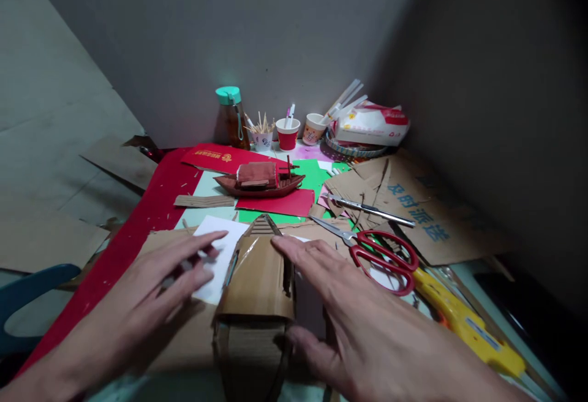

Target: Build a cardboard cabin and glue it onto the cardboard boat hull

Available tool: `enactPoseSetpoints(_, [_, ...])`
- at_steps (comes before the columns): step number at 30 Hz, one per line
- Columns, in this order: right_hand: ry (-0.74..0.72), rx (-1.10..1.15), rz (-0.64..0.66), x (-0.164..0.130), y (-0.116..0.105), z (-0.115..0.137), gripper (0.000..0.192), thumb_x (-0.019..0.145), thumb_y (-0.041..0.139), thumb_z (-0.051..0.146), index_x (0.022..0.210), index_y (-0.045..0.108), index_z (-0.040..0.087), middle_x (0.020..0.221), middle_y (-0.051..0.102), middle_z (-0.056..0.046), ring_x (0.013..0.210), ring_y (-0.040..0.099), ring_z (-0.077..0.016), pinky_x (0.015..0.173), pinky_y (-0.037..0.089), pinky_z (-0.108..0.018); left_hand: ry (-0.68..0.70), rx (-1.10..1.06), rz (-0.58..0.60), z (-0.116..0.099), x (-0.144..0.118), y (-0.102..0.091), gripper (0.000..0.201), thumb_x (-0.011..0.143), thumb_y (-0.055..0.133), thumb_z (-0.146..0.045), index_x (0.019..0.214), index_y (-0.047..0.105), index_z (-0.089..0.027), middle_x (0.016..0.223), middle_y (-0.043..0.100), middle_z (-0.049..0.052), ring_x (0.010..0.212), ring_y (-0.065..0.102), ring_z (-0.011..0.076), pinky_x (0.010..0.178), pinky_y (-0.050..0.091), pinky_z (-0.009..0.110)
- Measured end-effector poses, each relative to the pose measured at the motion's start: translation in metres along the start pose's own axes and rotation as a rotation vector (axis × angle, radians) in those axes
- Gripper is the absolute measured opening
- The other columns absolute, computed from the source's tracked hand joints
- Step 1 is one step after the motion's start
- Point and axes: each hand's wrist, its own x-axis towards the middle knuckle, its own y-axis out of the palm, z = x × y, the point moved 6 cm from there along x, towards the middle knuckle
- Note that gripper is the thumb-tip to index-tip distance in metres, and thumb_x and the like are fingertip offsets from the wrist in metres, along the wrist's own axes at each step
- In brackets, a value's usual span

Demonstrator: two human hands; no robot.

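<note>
A brown cardboard boat model [258, 279] lies on the table in front of me, its pointed bow away from me. My right hand [362, 322] rests flat beside its right flank, fingers spread, thumb near the hull, holding nothing. Left of the model my left hand [151, 298] lies flat on a white sheet of paper [219, 255] and brown cardboard, fingers together and stretched out. A finished red-brown boat model [260, 181] stands further back on green paper.
Red-handled scissors [381, 255] lie right of my right hand, a yellow tool [463, 322] beyond them, and a utility knife [372, 209] on cardboard scraps. Paper cups [287, 133], a bottle [232, 117] and a tissue pack [372, 125] stand by the wall. Red paper [138, 230] runs along the left.
</note>
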Motion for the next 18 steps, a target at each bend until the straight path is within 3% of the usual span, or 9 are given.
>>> enactPoseSetpoints(2, [0.000, -0.025, 0.012, 0.001, 0.006, 0.002, 0.087, 0.087, 0.068, 0.039, 0.160, 0.029, 0.012, 0.160, 0.039, -0.017, 0.142, 0.043, -0.0414, 0.106, 0.050, -0.059, -0.039, -0.013, -0.018, 0.002, 0.027, -0.001, 0.052, 0.090, 0.051, -0.064, 0.121, 0.071, -0.027, 0.124, 0.072, 0.009, 0.112, 0.067, 0.0327, 0.093, 0.056, 0.046])
enactPoseSetpoints(4, [-0.031, -0.039, -0.040, 0.004, 0.013, 0.003, 0.084, 0.088, 0.066, 0.036, 0.158, 0.031, 0.007, 0.158, 0.041, -0.020, 0.141, 0.045, -0.0409, 0.107, 0.049, -0.058, 0.049, -0.020, 0.009, -0.006, 0.055, 0.007, 0.054, 0.090, 0.054, -0.061, 0.123, 0.069, -0.021, 0.129, 0.068, 0.013, 0.121, 0.060, 0.0333, 0.105, 0.047, 0.052])
enactPoseSetpoints(8, [-0.058, -0.063, -0.164, 0.007, 0.028, -0.002, 0.088, 0.082, 0.058, 0.025, 0.161, 0.022, 0.011, 0.159, 0.038, -0.021, 0.142, 0.043, -0.0416, 0.106, 0.048, -0.061, 0.179, -0.077, 0.170, -0.025, 0.087, 0.035, 0.037, 0.093, 0.055, -0.043, 0.116, 0.072, -0.021, 0.121, 0.075, 0.009, 0.115, 0.066, 0.0271, 0.101, 0.050, 0.042])
enactPoseSetpoints(10, [-0.075, -0.032, -0.217, 0.005, 0.030, -0.005, 0.092, 0.080, 0.055, 0.022, 0.163, 0.016, 0.014, 0.160, 0.037, -0.020, 0.144, 0.042, -0.0376, 0.108, 0.047, -0.058, 0.205, -0.092, 0.232, -0.030, 0.092, 0.041, 0.032, 0.093, 0.054, -0.038, 0.113, 0.075, -0.024, 0.114, 0.078, 0.006, 0.109, 0.069, 0.0256, 0.096, 0.052, 0.039])
enactPoseSetpoints(13, [-0.102, -0.033, -0.190, 0.001, 0.026, -0.004, 0.090, 0.083, 0.051, 0.019, 0.163, 0.010, 0.012, 0.160, 0.038, -0.021, 0.145, 0.040, -0.0344, 0.109, 0.047, -0.054, 0.216, -0.116, 0.275, -0.030, 0.092, 0.040, 0.030, 0.090, 0.058, -0.036, 0.113, 0.075, -0.026, 0.112, 0.079, 0.004, 0.104, 0.070, 0.0247, 0.092, 0.053, 0.037])
enactPoseSetpoints(18, [-0.130, -0.066, -0.196, 0.000, 0.021, 0.002, 0.088, 0.085, 0.045, 0.015, 0.161, 0.001, 0.007, 0.145, 0.055, -0.023, 0.133, 0.056, -0.0317, 0.102, 0.056, -0.046, 0.171, -0.150, 0.260, -0.026, 0.085, 0.029, 0.022, 0.088, 0.060, -0.033, 0.100, 0.078, -0.025, 0.090, 0.078, 0.002, 0.086, 0.069, 0.0214, 0.075, 0.053, 0.031])
